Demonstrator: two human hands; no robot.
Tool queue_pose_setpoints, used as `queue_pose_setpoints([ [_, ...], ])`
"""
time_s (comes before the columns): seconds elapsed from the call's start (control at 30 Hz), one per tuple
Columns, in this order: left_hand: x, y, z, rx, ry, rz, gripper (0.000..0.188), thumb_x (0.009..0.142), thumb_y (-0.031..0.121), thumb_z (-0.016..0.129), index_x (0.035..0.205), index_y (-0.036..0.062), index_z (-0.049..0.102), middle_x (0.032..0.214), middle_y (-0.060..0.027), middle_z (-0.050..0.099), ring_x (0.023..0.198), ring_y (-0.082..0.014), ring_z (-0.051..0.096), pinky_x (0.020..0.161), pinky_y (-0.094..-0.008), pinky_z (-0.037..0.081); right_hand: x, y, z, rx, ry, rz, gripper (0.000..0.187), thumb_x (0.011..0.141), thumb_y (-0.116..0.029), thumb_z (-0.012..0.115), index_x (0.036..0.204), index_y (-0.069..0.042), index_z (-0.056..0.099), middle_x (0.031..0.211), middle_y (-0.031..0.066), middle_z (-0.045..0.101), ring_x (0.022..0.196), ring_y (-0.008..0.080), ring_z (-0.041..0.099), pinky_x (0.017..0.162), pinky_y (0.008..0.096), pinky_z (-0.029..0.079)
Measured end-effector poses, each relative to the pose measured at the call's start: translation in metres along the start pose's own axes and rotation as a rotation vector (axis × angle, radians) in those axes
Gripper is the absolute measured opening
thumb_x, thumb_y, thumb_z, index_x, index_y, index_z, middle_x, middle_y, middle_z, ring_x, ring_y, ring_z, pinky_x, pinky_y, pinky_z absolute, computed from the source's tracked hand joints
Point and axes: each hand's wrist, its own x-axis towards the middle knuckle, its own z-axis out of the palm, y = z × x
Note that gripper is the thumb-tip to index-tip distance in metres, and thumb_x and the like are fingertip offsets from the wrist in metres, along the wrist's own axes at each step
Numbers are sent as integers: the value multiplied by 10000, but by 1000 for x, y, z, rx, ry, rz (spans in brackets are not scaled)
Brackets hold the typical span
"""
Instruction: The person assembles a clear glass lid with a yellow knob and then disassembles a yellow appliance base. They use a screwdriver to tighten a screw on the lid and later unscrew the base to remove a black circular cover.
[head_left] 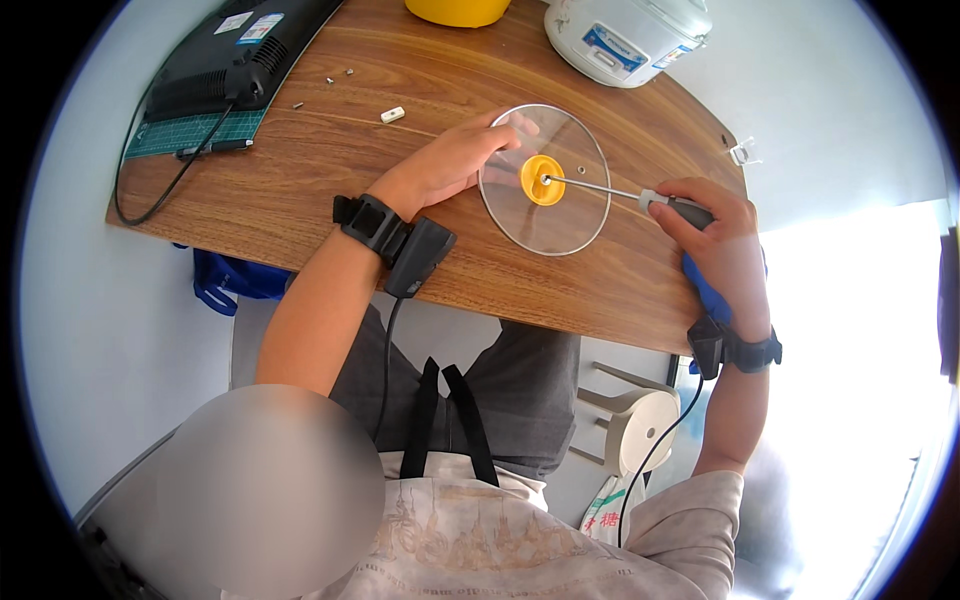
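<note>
A round glass pot lid [525, 222] with a metal rim stands tilted above the wooden table. My left hand [462, 160] grips it by its left edge, some fingers showing through the glass behind it. At the lid's middle sits a round yellow knob [534, 194]. My right hand [712, 222] is closed around the grey handle of a screwdriver [620, 193]. The shaft points left, and its tip meets the centre of the yellow knob. Whether the tip sits in a screw head is too small to tell.
Small metal bits [349, 72] and a white plastic piece [392, 115] lie on the table [300, 190]. A black device [235, 60] rests on a green cutting mat [200, 133] at far left. A white pot [628, 40] and a yellow container [457, 8] stand at the back.
</note>
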Motion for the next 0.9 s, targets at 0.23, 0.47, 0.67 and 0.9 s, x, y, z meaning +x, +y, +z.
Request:
queue_pose_setpoints([
  [0.23,-3,4,4,-36,-16,32,404,1017,153,464,1388,-4,497,1337,-135,542,1185,-222,597,1055,-379,522,-1,-2,-1,-24,5,-56,241,872,-248,789,1004,-47,776,949,100,765,836,215,722,785,311,567],
  [0.47,0,1,2,20,-2,29,421,1018,160,468,1400,-15,487,1343,-141,535,1194,-223,585,1055,-382,518,-2,-2,0,-61,1,-47,227,874,-227,777,1013,-47,767,943,103,751,841,236,711,782,329,563],
  [0.67,-1,1,1,33,3,27,430,1019,167,466,1410,-12,477,1339,-143,536,1192,-226,586,1060,-378,515,8,-15,-10,-182,-71,-198,218,860,-174,760,1045,-65,723,979,76,695,864,250,692,763,348,548],
  [0.9,2,-3,-3,27,-17,8,439,1014,159,470,1419,-10,465,1361,-155,540,1209,-229,582,1059,-381,514,20,-18,-17,-209,-138,-382,164,835,-134,766,959,-59,690,922,100,673,783,274,665,698,371,526],
])
